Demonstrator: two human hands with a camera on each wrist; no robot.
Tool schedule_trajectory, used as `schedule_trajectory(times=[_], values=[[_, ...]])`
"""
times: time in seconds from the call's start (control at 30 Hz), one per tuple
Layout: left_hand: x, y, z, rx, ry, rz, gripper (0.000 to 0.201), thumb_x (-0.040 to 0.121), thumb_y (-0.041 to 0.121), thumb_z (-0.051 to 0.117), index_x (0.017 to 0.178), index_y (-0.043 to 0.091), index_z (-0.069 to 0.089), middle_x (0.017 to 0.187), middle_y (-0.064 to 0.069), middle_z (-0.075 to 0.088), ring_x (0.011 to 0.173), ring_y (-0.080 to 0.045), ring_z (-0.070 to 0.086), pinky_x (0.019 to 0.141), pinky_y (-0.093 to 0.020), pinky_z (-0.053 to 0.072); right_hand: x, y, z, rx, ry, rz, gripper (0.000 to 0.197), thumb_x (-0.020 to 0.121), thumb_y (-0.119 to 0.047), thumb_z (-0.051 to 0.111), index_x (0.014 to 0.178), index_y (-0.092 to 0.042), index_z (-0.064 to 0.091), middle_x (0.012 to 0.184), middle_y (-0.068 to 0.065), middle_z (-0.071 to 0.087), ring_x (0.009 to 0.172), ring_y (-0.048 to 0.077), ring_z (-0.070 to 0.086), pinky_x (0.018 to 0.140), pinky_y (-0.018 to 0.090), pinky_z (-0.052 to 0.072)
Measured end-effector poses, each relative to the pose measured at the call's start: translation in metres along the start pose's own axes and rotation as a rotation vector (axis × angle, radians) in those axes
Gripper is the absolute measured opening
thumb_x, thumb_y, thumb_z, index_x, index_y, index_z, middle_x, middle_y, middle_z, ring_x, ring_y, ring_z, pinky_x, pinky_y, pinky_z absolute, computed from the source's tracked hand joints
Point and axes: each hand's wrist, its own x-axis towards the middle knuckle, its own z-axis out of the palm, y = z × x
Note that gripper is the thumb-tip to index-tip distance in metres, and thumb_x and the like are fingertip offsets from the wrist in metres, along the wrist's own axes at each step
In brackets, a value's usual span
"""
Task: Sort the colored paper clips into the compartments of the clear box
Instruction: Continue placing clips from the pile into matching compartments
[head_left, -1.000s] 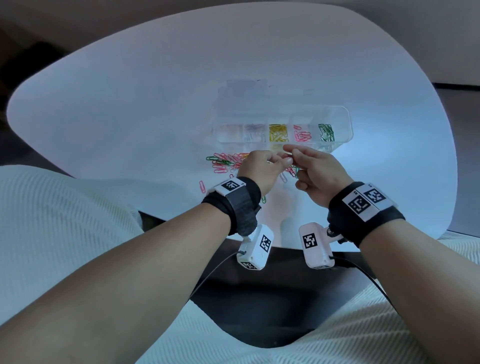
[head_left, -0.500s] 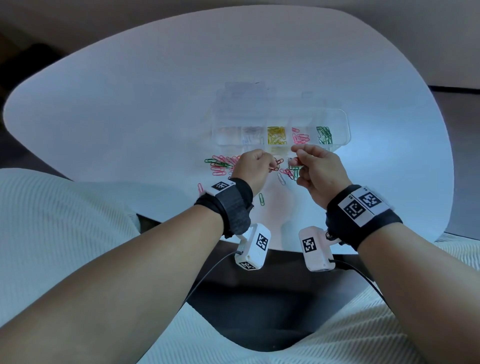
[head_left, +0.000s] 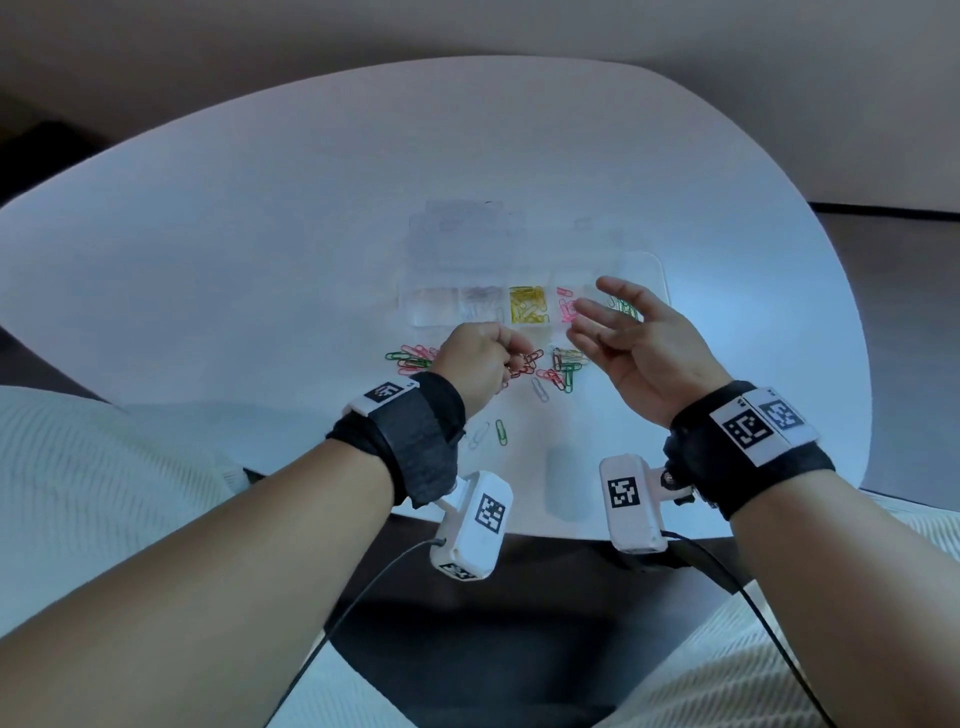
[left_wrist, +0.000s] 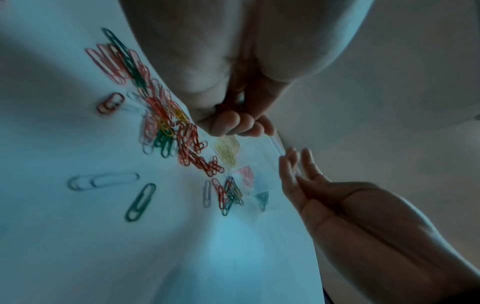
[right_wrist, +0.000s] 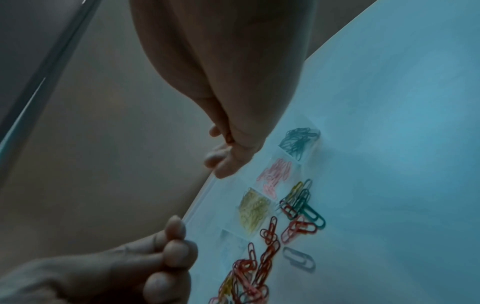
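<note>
Clips (head_left: 524, 364) lie in a loose mixed heap on the white counter (head_left: 260, 234), just in front of the clear box (head_left: 652, 270). Red, pink, green and yellow ones are tangled together there, and a smaller bunch (head_left: 563, 366) sits to its right. A pale clip (head_left: 540, 389) lies alone beside that bunch; nearer the counter's edge, a green clip (head_left: 501, 432) and a clear one (head_left: 479, 435) lie apart from the rest.

The box stands lengthwise across the counter with its lid open behind it. Its compartments run in a row: yellow clips (head_left: 527, 306) in the middle one, pink (head_left: 566, 306) in the next to the right, green (head_left: 626, 307) at the right end. The two on the left hold something pale, perhaps clear or white clips, though the view is too faint to be sure.

The left hand (head_left: 475, 364) is over the heap with its fingers curled in tight; the left wrist view shows a few red clips (left_wrist: 230, 105) pinched inside the fist. The right hand (head_left: 634, 338) is raised above the box's right half, palm turned inward, fingers spread and relaxed, holding nothing.
</note>
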Motion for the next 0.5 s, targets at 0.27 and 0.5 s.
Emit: schedule_trajectory(times=[0.27, 0.5], values=[[0.005, 0.027, -0.087, 0.136, 0.129, 0.106, 0.048, 0.085, -0.021, 0.030, 0.077, 0.013, 0.063, 0.079, -0.005, 0.065, 0.069, -0.013, 0.060, 0.069, -0.017, 0.054, 0.003, 0.012, 0.060, -0.173, -0.165, 0.057, 0.048, 0.092, 0.025, 0.031, 0.118, -0.008, 0.054, 0.120, 0.022, 0.059, 0.106, 0.032, 0.067, 0.091, 0.032, 0.056], [0.012, 0.025, -0.113, -0.026, 0.330, 0.095, 0.045, 0.086, -0.018, 0.029, 0.074, 0.011, 0.061, 0.074, -0.005, 0.061, 0.065, -0.014, 0.057, 0.064, -0.016, 0.052, 0.034, 0.024, 0.139, -0.628, -0.087, -0.128, 0.037, 0.091, 0.014, 0.040, 0.110, -0.013, 0.058, 0.104, 0.012, 0.067, 0.089, 0.023, 0.067, 0.086, 0.035, 0.058]])
